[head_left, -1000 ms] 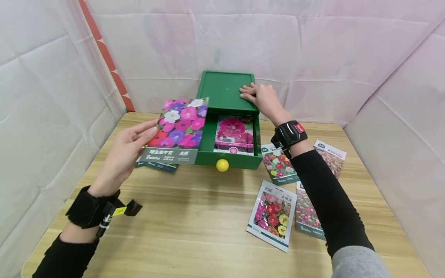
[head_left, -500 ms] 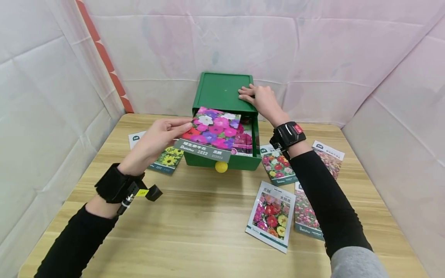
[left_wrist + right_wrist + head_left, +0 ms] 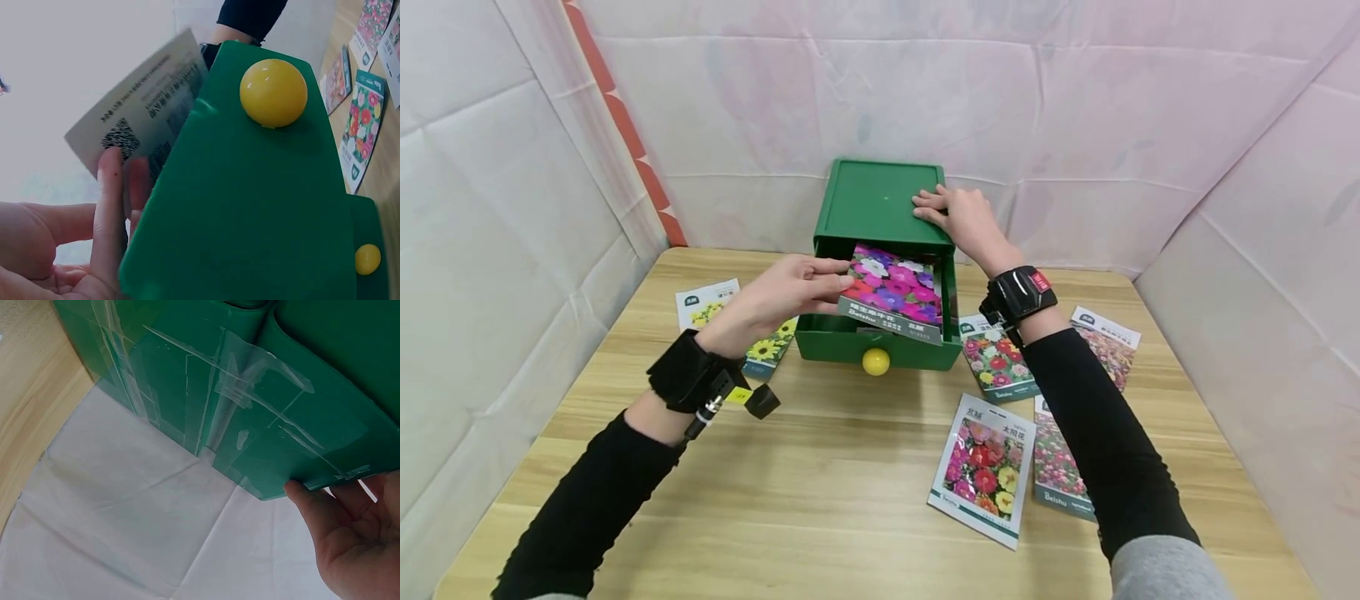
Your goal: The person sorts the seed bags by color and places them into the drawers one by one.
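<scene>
My left hand (image 3: 782, 293) pinches the petunia seed packet (image 3: 895, 292) by its edge, holding it tilted over the open green drawer (image 3: 880, 348), where it hides whatever lies inside. My right hand (image 3: 962, 218) rests flat, fingers straight, on the drawer box (image 3: 880, 196), its far side out of sight.

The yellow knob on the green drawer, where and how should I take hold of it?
Pinch the knob at its round sides, thumb and finger opposite, coming straight from the front. It stands proud of the drawer front with bare table before it, and the left hand with its packet is above, not in the way.
</scene>
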